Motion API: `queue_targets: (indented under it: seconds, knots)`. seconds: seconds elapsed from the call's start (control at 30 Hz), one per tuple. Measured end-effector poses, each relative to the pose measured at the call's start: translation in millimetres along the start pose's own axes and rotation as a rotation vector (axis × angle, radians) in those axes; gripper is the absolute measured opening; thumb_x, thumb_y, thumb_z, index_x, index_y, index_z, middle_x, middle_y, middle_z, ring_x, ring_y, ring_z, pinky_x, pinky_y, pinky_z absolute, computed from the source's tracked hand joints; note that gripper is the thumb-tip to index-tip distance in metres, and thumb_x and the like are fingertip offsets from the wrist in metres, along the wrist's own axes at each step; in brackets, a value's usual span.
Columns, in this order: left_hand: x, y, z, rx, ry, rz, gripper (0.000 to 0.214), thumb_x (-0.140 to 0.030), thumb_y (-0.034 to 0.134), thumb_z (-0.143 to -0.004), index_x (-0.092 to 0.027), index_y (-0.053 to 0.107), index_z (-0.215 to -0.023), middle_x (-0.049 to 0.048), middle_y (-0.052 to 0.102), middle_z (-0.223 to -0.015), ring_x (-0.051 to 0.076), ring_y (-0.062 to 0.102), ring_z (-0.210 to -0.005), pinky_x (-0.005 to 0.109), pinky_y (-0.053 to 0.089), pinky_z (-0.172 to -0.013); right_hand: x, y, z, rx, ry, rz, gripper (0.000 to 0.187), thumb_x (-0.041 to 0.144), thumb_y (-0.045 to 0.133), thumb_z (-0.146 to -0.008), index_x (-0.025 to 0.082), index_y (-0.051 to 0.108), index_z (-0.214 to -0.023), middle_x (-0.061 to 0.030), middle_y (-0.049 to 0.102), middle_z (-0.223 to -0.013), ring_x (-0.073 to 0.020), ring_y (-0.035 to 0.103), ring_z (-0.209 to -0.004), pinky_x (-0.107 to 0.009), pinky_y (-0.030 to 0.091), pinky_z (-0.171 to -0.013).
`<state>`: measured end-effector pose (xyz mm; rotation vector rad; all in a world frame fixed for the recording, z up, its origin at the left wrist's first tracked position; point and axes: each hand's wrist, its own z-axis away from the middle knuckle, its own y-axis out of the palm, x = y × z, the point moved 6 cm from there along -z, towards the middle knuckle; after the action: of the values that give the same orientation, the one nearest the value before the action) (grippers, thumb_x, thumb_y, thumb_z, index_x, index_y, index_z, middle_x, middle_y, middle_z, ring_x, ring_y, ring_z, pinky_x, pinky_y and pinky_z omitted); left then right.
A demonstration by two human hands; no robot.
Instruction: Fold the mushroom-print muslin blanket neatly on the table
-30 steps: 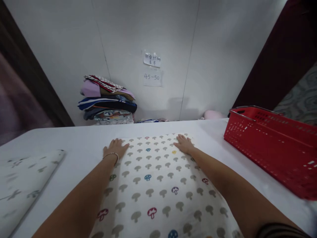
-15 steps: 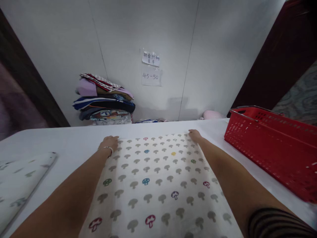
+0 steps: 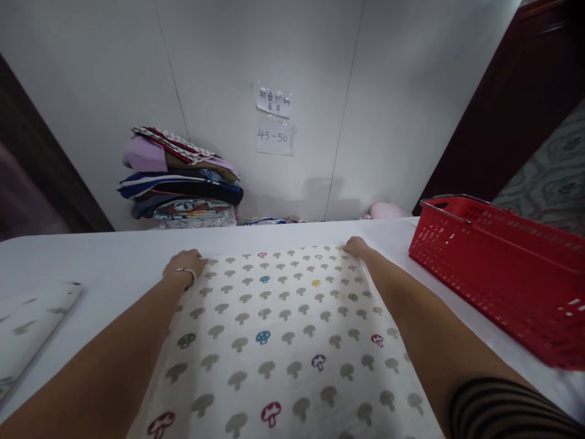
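Note:
A white cloth printed with small mushrooms point(image 3: 278, 329) lies spread flat on the white table point(image 3: 114, 262) in front of me. My left hand point(image 3: 185, 263), with a thin bangle at the wrist, sits at the cloth's far left corner, fingers curled onto the edge. At the far right corner my right hand point(image 3: 355, 246) is closed over the cloth's edge. Both arms reach forward along the cloth's two sides.
A red plastic basket point(image 3: 498, 262) stands on the table at the right. Another folded mushroom-print cloth point(image 3: 31, 320) lies at the left edge. A stack of folded clothes point(image 3: 180, 183) rests against the wall behind the table, under two paper notes point(image 3: 273, 119).
Both hands slid outward from the cloth's top middle to its far corners and their fingers curled onto the edge. The view shifted slightly.

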<state>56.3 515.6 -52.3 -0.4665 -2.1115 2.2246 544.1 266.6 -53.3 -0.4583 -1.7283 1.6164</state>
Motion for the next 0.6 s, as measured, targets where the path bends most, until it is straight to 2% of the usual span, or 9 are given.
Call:
queue_targets:
  seconds: [0.17, 0.3, 0.37, 0.47, 0.6]
  knots:
    - [13.2, -1.7, -3.8, 0.008, -0.150, 0.094, 0.050, -0.036, 0.053, -0.073, -0.013, 0.057, -0.117, 0.0172, 0.061, -0.116, 0.033, 0.059, -0.102, 0.040, 0.051, -0.079, -9.3, -2.9, 9.7, 0.002, 0.051, -0.244, 0.034, 0.029, 0.066, -0.074, 0.015, 0.064, -0.105, -0.0081, 0.069, -0.089, -0.0177, 0.064, -0.071, -0.023, 0.047, -0.059]
    - [14.8, -2.4, -4.9, 0.046, -0.207, 0.094, 0.045, -0.033, 0.054, -0.071, -0.007, 0.063, -0.106, 0.0211, 0.065, -0.103, 0.037, 0.060, -0.098, 0.042, 0.051, -0.077, -11.2, -4.9, 9.4, -0.033, 0.053, -0.362, 0.034, 0.029, 0.062, -0.076, 0.014, 0.064, -0.106, -0.0068, 0.069, -0.089, -0.0159, 0.063, -0.071, -0.023, 0.048, -0.061]
    - [11.2, -7.8, -1.1, -0.010, -0.192, 0.125, 0.040, -0.031, 0.051, -0.073, -0.010, 0.065, -0.103, 0.0192, 0.066, -0.105, 0.036, 0.060, -0.100, 0.043, 0.050, -0.080, -11.2, -4.8, 7.4, -0.078, 0.056, -0.389, 0.036, 0.029, 0.060, -0.076, 0.013, 0.062, -0.108, -0.0072, 0.069, -0.090, -0.0163, 0.063, -0.073, -0.024, 0.048, -0.064]
    - [9.7, -15.1, 10.3, -0.121, -0.212, 0.187, 0.040, -0.031, 0.043, -0.078, -0.013, 0.062, -0.109, 0.0156, 0.064, -0.111, 0.031, 0.060, -0.101, 0.039, 0.050, -0.082, -8.1, -1.6, 4.6, -0.147, 0.054, -0.399, 0.040, 0.030, 0.059, -0.075, 0.013, 0.060, -0.111, -0.0083, 0.068, -0.091, -0.0187, 0.063, -0.079, -0.027, 0.048, -0.068]
    - [12.1, -11.7, 19.2, -0.144, -0.200, 0.152, 0.041, -0.029, 0.040, -0.080, -0.012, 0.059, -0.113, 0.0162, 0.064, -0.112, 0.030, 0.061, -0.099, 0.039, 0.050, -0.079, -2.1, 7.7, 4.4, -0.183, 0.044, -0.372, 0.041, 0.029, 0.059, -0.074, 0.015, 0.060, -0.112, -0.0105, 0.066, -0.102, -0.0241, 0.062, -0.090, -0.033, 0.047, -0.076]
